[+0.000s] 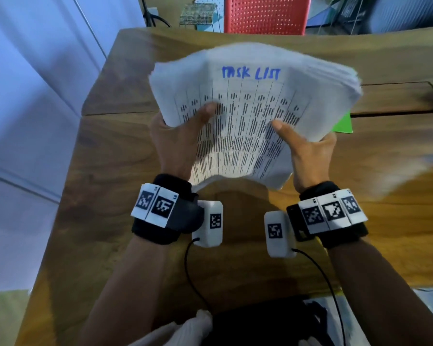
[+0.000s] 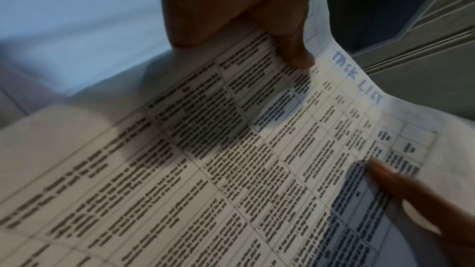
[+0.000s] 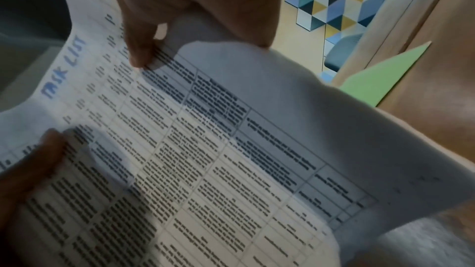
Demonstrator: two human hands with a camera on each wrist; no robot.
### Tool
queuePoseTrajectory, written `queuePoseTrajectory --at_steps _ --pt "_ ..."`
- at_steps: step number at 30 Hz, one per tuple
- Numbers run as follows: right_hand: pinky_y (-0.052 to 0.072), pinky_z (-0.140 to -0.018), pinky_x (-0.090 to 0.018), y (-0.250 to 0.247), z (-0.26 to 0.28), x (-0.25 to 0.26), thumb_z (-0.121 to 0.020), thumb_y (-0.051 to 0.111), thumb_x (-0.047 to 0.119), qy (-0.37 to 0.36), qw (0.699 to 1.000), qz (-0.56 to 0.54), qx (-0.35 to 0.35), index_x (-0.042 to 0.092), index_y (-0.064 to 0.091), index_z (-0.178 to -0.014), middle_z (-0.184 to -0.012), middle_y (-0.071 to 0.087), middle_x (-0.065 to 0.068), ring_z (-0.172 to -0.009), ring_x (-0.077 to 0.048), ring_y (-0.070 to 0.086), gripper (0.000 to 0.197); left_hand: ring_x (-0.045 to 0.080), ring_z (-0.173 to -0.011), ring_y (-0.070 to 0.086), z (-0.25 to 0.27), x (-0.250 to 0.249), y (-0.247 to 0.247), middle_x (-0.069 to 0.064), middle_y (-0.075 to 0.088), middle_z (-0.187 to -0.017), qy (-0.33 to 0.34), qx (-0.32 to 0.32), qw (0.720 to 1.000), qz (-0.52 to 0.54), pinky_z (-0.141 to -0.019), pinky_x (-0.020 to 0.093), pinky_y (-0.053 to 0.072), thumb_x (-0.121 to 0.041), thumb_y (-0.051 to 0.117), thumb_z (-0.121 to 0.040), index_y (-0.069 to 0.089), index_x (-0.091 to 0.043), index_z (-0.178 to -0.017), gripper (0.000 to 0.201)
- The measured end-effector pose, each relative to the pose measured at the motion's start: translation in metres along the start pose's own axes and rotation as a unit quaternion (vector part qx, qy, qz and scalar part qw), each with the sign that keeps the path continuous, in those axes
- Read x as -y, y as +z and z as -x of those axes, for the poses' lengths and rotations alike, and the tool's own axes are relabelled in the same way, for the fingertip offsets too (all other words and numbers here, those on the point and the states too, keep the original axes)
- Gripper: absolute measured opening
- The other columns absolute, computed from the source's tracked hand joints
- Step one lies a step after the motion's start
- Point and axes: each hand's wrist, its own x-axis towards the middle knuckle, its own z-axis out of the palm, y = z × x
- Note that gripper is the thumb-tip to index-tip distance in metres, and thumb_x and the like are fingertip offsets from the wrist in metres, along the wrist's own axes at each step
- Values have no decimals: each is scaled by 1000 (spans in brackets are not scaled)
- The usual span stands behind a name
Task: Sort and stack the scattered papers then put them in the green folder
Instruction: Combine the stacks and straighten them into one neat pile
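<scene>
Both the left hand (image 1: 175, 143) and right hand (image 1: 308, 156) clamp the paper stack (image 1: 255, 108) above the table (image 1: 110, 221), thumbs on top, probably to square it before the green folder (image 1: 344, 124) partly hidden beneath.

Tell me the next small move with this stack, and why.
Probably tap the stack on the table to square it. Both hands, left and right, grip its near edge, the far edges are fanned, and the green folder lies behind it.
</scene>
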Motion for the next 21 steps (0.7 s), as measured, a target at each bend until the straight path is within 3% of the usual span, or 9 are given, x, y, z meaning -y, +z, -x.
queuePoseTrajectory --at_steps 2,6,9,12,14,16,17,19,21 --pt "54 -71 -23 -3 1 9 -74 70 -4 -21 1000 -15 10 21 67 -86 -78 74 12 -81 -7 68 28 5 -76 71 0 -5 -2 -9 73 -73 19 -2 1000 21 -65 20 56 0 73 -73 65 -15 -85 20" --pt "54 -70 -18 -7 7 -2 -72 70 -5 -1 999 27 23 17 62 -93 -79 73 17 -80 -1 68 32 2 -79 71 6 9 -8 -11 75 -79 14 -7 1000 18 -68 19 56 2 72 -73 63 -2 -104 33" --pt "54 -69 -14 -8 13 -26 -71 72 -6 46 997 46 29 25 62 -86 -78 71 12 -77 4 67 36 5 -77 72 9 29 -9 -10 75 -76 -30 -4 1000 -5 -67 23 59 5 71 -75 65 -11 -95 26" --pt "51 -68 -8 -13 13 -52 -71 72 -6 89 994 61 30 24 60 -89 -90 65 11 -76 10 65 37 2 -78 71 9 51 -14 -12 74 -76 -61 3 998 -35 -66 20 58 7 71 -74 64 -16 -88 28" --pt "51 -69 -6 -19 14 -71 -71 73 -4 125 987 93 37 18 60 -97 -95 63 10 -84 6 65 37 -6 -79 69 11 66 -17 -13 71 -80 -82 11 995 -61 -67 12 55 4 73 -73 62 -23 -87 32" --pt "51 -74 -10 -26 17 -91 -70 75 -1 181 974 132 28 6 59 -109 -106 65 -1 -98 -12 62 43 -9 -78 65 20 83 -20 -17 65 -90 -121 3 986 -116 -67 6 52 -4 76 -73 61 -26 -90 31" --pt "51 -76 -14 -30 20 -100 -70 76 0 209 966 151 20 1 58 -112 -112 64 -8 -103 -19 60 46 -5 -83 65 27 93 -22 -12 65 -94 -153 -13 978 -140 -71 8 53 -9 77 -73 62 -22 -96 30" --pt "51 -73 -16 -37 27 -114 -71 75 1 237 956 173 15 -3 57 -112 -115 61 -14 -105 -24 58 45 18 -100 65 38 113 -29 3 65 -103 -221 -35 959 -176 -78 17 53 -14 79 -73 62 -8 -110 42" --pt "48 -79 -22 -39 32 -117 -74 73 5 243 951 192 21 -1 57 -114 -111 60 -10 -102 -21 56 43 21 -104 62 44 125 -36 7 64 -106 -243 -26 949 -200 -79 20 51 -13 77 -75 62 -2 -114 43"
